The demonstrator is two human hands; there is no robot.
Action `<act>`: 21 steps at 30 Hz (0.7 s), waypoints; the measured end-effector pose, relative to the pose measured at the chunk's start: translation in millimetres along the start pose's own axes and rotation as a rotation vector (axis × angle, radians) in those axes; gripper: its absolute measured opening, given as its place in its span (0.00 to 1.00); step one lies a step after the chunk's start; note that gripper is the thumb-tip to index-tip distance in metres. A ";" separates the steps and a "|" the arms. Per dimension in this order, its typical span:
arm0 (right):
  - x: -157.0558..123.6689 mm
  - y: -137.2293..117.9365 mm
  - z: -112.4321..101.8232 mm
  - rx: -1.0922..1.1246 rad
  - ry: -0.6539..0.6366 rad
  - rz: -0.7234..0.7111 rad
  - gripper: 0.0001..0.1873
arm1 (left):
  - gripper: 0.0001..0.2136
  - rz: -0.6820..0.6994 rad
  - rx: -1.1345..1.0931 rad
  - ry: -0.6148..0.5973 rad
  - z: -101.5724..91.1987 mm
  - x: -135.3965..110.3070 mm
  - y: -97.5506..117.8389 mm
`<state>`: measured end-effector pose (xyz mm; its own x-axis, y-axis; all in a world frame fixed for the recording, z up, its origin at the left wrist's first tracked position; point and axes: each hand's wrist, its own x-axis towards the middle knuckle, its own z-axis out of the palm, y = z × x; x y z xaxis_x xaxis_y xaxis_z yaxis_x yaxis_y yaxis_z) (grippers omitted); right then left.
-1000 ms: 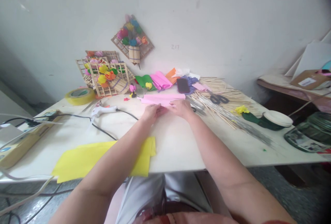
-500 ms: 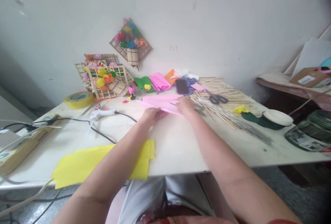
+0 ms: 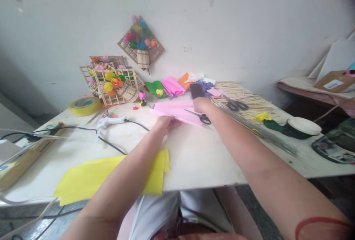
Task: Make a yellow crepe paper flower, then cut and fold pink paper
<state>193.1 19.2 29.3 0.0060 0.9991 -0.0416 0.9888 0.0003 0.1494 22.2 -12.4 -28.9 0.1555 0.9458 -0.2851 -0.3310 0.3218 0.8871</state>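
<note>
A folded pink paper sheet (image 3: 177, 110) lies on the white table (image 3: 199, 155) in front of me. My left hand (image 3: 165, 122) is closed on the sheet's near left edge. My right hand (image 3: 201, 104) reaches over the sheet's far right corner, just below a dark phone (image 3: 196, 90). Its fingers point away from me and are hidden behind the back of the hand. Small scissors (image 3: 200, 116) lie on the pink sheet just under my right wrist.
A yellow sheet (image 3: 91, 175) hangs over the near table edge. At left are a glue gun (image 3: 111, 121) with its cable, a tape roll (image 3: 84, 105) and stick frames with paper flowers (image 3: 113, 83). At right lie wooden sticks (image 3: 249, 101), black scissors (image 3: 236, 104) and a green tape roll (image 3: 301, 127).
My right hand has slid away from me across the pink sheet toward the phone, uncovering the small scissors. My left hand stays on the near edge.
</note>
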 end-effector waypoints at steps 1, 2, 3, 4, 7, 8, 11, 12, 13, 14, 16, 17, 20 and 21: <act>-4.4 3.3 -1.3 -0.034 -0.078 -0.025 0.20 | 0.12 0.001 0.004 0.004 0.1 0.3 -0.3; -8.8 5.8 -1.8 -0.069 -0.143 -0.051 0.20 | 0.11 0.003 0.007 0.007 0.1 0.5 -0.6; -13.0 7.6 -1.4 -0.101 -0.187 -0.079 0.20 | 0.11 0.005 0.010 0.008 0.0 0.7 -0.8; -16.8 8.6 -0.5 -0.123 -0.203 -0.098 0.20 | 0.12 0.008 0.012 0.008 0.0 0.8 -1.0; -24.7 8.9 2.9 -0.149 -0.210 -0.101 0.22 | 0.12 0.009 0.018 0.006 -0.3 0.4 -1.1; -26.4 8.8 3.6 -0.144 -0.217 -0.098 0.22 | 0.11 0.010 0.020 0.002 -0.3 0.2 -1.0; -30.6 8.8 4.2 -0.115 -0.218 -0.080 0.22 | 0.10 0.020 0.010 -0.009 -0.2 -0.4 -0.9; -32.1 8.8 4.5 -0.106 -0.208 -0.076 0.21 | 0.09 0.026 0.002 -0.016 -0.1 -0.5 -1.0; -33.5 8.7 5.1 -0.099 -0.194 -0.074 0.21 | 0.09 0.032 -0.005 -0.020 0.0 -0.5 -1.1; -34.9 8.5 6.1 -0.097 -0.177 -0.075 0.20 | 0.09 0.035 -0.010 -0.026 0.1 -0.4 -1.3; -37.2 7.7 9.1 -0.097 -0.136 -0.080 0.19 | 0.09 0.033 -0.005 -0.028 0.2 -0.2 -1.7; -37.8 7.4 10.9 -0.096 -0.113 -0.079 0.18 | 0.09 0.034 0.001 -0.028 0.2 0.0 -1.8; -37.6 8.4 16.1 -0.086 -0.061 -0.070 0.18 | 0.10 0.042 0.011 -0.033 -0.2 0.6 -1.8; -37.2 9.4 17.5 -0.084 -0.052 -0.069 0.18 | 0.11 0.046 0.012 -0.037 -0.4 0.8 -1.7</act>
<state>204.8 -18.7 15.0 -0.0521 0.9931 -0.1051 0.9711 0.0749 0.2268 22.5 -12.2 -30.8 0.1744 0.9574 -0.2302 -0.3271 0.2768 0.9036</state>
